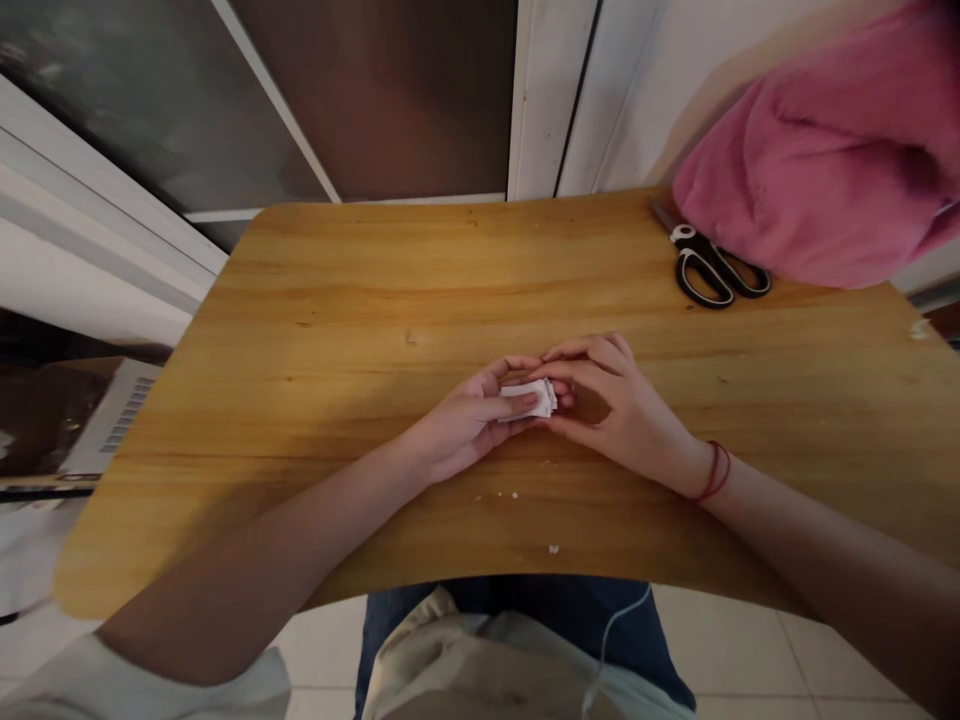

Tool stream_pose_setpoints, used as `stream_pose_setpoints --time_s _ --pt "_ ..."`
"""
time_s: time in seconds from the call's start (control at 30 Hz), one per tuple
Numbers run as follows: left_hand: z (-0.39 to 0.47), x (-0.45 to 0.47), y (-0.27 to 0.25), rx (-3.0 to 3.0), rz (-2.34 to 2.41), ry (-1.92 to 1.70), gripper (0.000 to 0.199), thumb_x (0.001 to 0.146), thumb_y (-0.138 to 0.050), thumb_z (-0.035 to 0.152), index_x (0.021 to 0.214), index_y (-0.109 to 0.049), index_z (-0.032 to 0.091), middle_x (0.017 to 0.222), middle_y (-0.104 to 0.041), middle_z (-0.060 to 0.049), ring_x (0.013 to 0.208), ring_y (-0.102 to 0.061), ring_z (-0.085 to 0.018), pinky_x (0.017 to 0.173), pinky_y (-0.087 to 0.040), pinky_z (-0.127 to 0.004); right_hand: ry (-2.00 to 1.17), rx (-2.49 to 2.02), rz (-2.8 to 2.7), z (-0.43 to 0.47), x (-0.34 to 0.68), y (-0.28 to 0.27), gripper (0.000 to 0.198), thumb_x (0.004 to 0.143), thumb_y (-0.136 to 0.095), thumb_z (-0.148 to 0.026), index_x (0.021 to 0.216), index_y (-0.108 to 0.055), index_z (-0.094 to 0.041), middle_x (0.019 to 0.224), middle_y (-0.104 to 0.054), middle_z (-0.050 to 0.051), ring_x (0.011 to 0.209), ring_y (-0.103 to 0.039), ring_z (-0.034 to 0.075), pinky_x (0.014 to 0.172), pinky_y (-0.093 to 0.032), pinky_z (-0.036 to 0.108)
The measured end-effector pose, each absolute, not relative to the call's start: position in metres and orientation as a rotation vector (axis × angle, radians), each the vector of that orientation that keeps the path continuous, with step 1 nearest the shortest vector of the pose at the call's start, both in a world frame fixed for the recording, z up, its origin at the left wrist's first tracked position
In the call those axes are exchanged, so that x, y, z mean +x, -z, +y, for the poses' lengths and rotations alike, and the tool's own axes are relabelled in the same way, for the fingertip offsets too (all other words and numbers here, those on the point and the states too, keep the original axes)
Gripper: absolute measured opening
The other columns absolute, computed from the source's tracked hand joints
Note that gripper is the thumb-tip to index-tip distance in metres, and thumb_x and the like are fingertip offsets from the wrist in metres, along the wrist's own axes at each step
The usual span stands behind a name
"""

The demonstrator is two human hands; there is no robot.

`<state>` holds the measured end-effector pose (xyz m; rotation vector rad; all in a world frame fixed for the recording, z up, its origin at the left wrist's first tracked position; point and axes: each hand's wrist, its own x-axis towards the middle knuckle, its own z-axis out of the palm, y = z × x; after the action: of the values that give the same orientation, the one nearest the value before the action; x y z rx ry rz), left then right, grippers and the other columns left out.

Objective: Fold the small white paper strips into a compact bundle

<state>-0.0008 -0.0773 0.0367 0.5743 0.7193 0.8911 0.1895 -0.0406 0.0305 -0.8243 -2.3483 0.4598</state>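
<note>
A small stack of white paper slips (525, 396) lies in my left hand (472, 415), its thumb pressed flat on top and its fingers underneath. The slips' right ends are slightly uneven. From the right, my right hand (611, 400) curves around that end, with the index finger at the stack's far edge and the thumb at its near edge. A gap shows between the right palm and the slips. Whether anything is printed on the slips is too small to tell. Both hands are just above the wooden table (405, 300).
Black-handled scissors (712, 265) lie at the table's back right, beside a pink plush cloth (810, 180). Tiny white paper scraps (553, 549) dot the near part of the table. A cardboard box (105, 420) stands past the left edge. A glazed door (405, 100) is behind.
</note>
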Motion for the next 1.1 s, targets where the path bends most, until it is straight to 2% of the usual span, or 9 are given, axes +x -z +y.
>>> stream_pose_setpoints --time_s 0.23,0.47,0.73,0.9,1.1 --pt "-0.076 0.0008 -0.0379 0.439 0.715 -0.915 0.021 0.081 -0.062 0.005 0.098 -0.061 0.016 0.099 -0.07 -0.005 0.094 -0.069 -0.015 0.093 -0.051 -0.03 -0.654 -0.833 -2.238 -0.0387 0.1899 -0.0317 0.024 0.082 -0.069 -0.025 0.106 -0.065 -0.022 0.109 -0.06 0.008 0.106 -0.055 0.024 0.093 -0.047 0.044" --pt "-0.0728 -0.0029 -0.0394 0.268 0.705 -0.936 0.016 0.084 -0.055 0.005 0.091 -0.067 0.012 0.096 -0.071 -0.007 0.086 -0.069 -0.015 0.101 -0.049 -0.038 -0.639 -0.912 -2.188 -0.0384 0.1918 -0.0344 0.023 0.083 -0.068 -0.03 0.105 -0.066 -0.024 0.105 -0.061 0.008 0.104 -0.058 0.025 0.092 -0.048 0.046" --pt "-0.0724 -0.0042 -0.041 0.262 0.691 -0.967 0.019 0.083 -0.052 0.002 0.088 -0.068 0.01 0.099 -0.071 -0.009 0.093 -0.069 -0.019 0.104 -0.048 -0.039 -0.621 -0.944 -2.181 -0.0354 0.1958 -0.0392 0.023 0.084 -0.067 -0.031 0.105 -0.066 -0.024 0.106 -0.061 0.008 0.106 -0.058 0.024 0.094 -0.048 0.046" --pt "-0.0729 -0.0029 -0.0398 0.302 0.692 -0.934 0.023 0.081 -0.053 -0.001 0.095 -0.067 0.011 0.1 -0.071 -0.009 0.09 -0.069 -0.017 0.101 -0.049 -0.037 -0.672 -0.853 -2.265 -0.032 0.1962 -0.037 0.027 0.085 -0.067 -0.031 0.111 -0.066 -0.026 0.106 -0.062 0.006 0.103 -0.056 0.023 0.094 -0.047 0.045" --pt "-0.0729 -0.0028 -0.0389 0.305 0.676 -0.912 0.023 0.081 -0.052 0.0 0.095 -0.066 0.012 0.102 -0.071 -0.01 0.092 -0.069 -0.018 0.101 -0.049 -0.037 -0.68 -0.844 -2.258 -0.0322 0.1951 -0.0363 0.024 0.082 -0.069 -0.031 0.106 -0.067 -0.026 0.105 -0.062 0.006 0.102 -0.056 0.023 0.091 -0.048 0.045"
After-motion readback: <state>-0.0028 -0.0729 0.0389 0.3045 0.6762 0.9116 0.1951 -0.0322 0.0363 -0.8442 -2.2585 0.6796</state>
